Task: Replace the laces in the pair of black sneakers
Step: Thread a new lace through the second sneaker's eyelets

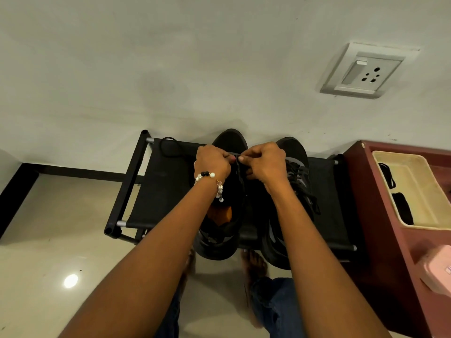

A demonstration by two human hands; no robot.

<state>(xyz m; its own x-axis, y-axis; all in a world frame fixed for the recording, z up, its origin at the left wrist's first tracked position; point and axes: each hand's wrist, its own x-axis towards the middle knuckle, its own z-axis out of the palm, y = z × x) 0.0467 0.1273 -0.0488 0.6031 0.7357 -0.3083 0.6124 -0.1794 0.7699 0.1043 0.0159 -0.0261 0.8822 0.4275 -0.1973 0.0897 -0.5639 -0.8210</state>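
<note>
Our left hand (212, 160) and right hand (264, 162) curl tight, pinching a black lace (238, 159) between fingertips over the left sneaker (220, 235) on the rack (161, 181).

No readable text, labels, brands or numbers on anything in view.

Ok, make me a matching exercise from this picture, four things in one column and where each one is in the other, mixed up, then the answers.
Things:
1. loose black lace
2. wall socket
3. cream tray
4. bead bracelet

Places:
A. on the left wrist
B. on the red cabinet, right of the rack
C. on the wall above the sneakers
D. at the rack's far left corner

Pairs: 1-D, 2-C, 3-B, 4-A
</note>
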